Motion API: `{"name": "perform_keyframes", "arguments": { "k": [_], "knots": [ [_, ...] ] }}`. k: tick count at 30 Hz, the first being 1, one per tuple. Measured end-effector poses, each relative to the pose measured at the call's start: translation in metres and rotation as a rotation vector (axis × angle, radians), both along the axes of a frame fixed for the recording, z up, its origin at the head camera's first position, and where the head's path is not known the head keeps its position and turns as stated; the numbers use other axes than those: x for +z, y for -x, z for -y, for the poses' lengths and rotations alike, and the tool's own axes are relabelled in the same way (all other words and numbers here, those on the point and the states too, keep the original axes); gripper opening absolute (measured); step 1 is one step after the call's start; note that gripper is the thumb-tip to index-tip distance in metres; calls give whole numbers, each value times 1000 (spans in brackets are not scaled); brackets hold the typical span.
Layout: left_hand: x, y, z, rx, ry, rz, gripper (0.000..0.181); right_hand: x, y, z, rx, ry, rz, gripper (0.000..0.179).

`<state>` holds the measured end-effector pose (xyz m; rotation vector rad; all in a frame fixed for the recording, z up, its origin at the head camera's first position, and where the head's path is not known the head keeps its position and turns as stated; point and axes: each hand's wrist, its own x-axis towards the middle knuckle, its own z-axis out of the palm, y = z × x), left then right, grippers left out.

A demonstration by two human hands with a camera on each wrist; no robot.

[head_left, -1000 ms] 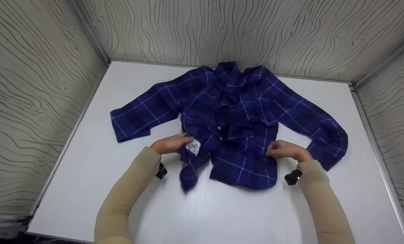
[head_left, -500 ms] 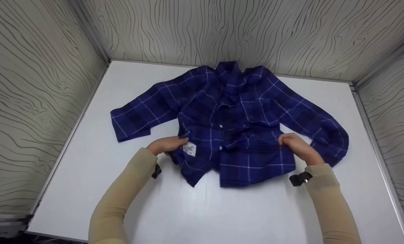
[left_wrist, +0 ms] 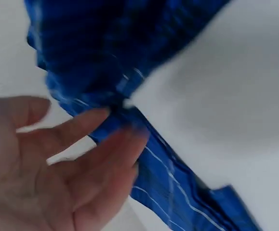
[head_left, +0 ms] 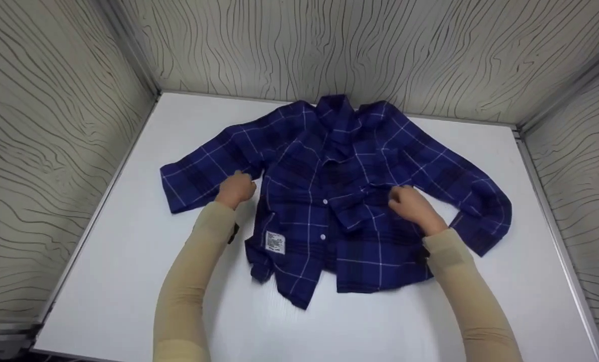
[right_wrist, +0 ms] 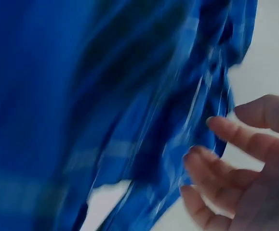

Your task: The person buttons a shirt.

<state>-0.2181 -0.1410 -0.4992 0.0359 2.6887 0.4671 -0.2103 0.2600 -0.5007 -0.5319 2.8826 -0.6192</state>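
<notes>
A dark blue plaid shirt (head_left: 290, 181) lies front up, its collar toward the back wall and its sleeves spread to both sides. My left hand (head_left: 237, 188) is by the underarm, at the lower edge of the left-side sleeve (head_left: 203, 171). In the left wrist view its fingers (left_wrist: 98, 178) are loosely bent and spread, overlapping the cloth without gripping it. My right hand (head_left: 412, 207) is over the shirt's right side, below the other sleeve (head_left: 447, 163). In the right wrist view, thumb and fingers stand apart beside the bunched cloth (right_wrist: 192, 110). The front placket gapes, with folds to its right.
The shirt rests on a white table (head_left: 128, 271) enclosed by wood-grain patterned panels (head_left: 279, 45) at the back and sides. A white label (head_left: 275, 242) shows on the shirt's lower left. The bottom hem is uneven, with a bunched corner (head_left: 261, 266) at the left.
Both hands have let go of the shirt's lower sides after pulling them apart. My left hand has moved up toward the sleeve, my right slightly up and inward. The hem now lies lower and wider.
</notes>
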Motion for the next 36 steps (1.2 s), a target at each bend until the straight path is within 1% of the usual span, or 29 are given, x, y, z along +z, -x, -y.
{"name": "perform_keyframes", "arguments": {
  "k": [1, 2, 3, 5, 8, 10, 11, 13, 14, 15, 18, 20, 21, 22, 23, 24, 25, 26, 28, 30, 31, 32, 33, 35, 36],
  "knots": [
    [-4, 4, 2, 7, 24, -29, 36, -4, 2, 11, 47, 38, -18, 10],
    [-8, 6, 4, 2, 49, -31, 36, -7, 4, 22, 91, 78, -31, 10],
    [-12, 7, 5, 1, 62, -12, 36, -11, 6, 33, 131, 116, -33, 11],
    [-21, 9, 6, -17, 80, 26, 37, -17, 10, 55, 189, 191, 1, 15],
    [-31, 10, 5, -33, 88, 58, 39, -23, 18, 85, 232, 272, 88, 27],
    [-37, 10, 6, -25, 90, 54, 39, -26, 23, 102, 234, 283, 153, 35],
    [-39, 10, 6, -10, 86, 45, 39, -28, 26, 109, 230, 277, 188, 39],
    [-42, 11, 8, 43, 44, 1, 40, -32, 31, 121, 208, 226, 259, 46],
    [-43, 12, 9, 75, 21, -37, 40, -34, 34, 126, 191, 192, 286, 49],
    [-43, 13, 11, 119, -5, -84, 40, -36, 36, 129, 170, 154, 309, 51],
    [-41, 19, 19, 278, -78, -262, 40, -40, 40, 134, 115, 51, 356, 57],
    [-37, 22, 25, 384, -80, -338, 41, -41, 42, 134, 96, 15, 356, 59],
    [-35, 24, 27, 425, -66, -340, 42, -41, 43, 134, 90, -2, 361, 60],
    [-32, 24, 29, 454, -41, -324, 41, -41, 44, 134, 87, -14, 365, 60],
    [-30, 24, 29, 470, -9, -294, 40, -41, 45, 134, 86, -25, 369, 61],
    [-29, 24, 28, 472, 30, -274, 39, -41, 46, 135, 86, -37, 373, 61],
    [-28, 24, 26, 453, 64, -258, 38, -40, 47, 136, 81, -49, 378, 61],
    [-28, 24, 23, 410, 93, -248, 37, -40, 48, 137, 73, -61, 385, 60],
    [-30, 25, 14, 276, 130, -226, 34, -40, 49, 140, 54, -82, 385, 59],
    [-34, 26, 6, 154, 115, -203, 35, -42, 50, 143, 36, -105, 372, 58],
    [-35, 26, 3, 104, 88, -162, 37, -43, 50, 144, 21, -114, 367, 58],
    [-37, 26, 0, 70, 64, -113, 38, -44, 51, 145, 6, -124, 368, 58],
    [-38, 25, -1, 60, 42, -63, 38, -46, 51, 146, -6, -129, 369, 56],
    [-42, 23, -1, 94, 11, 17, 40, -51, 53, 143, -6, -113, 353, 54],
    [-43, 22, 0, 113, 2, 40, 41, -53, 54, 139, -4, -85, 328, 52]
  ]
}}
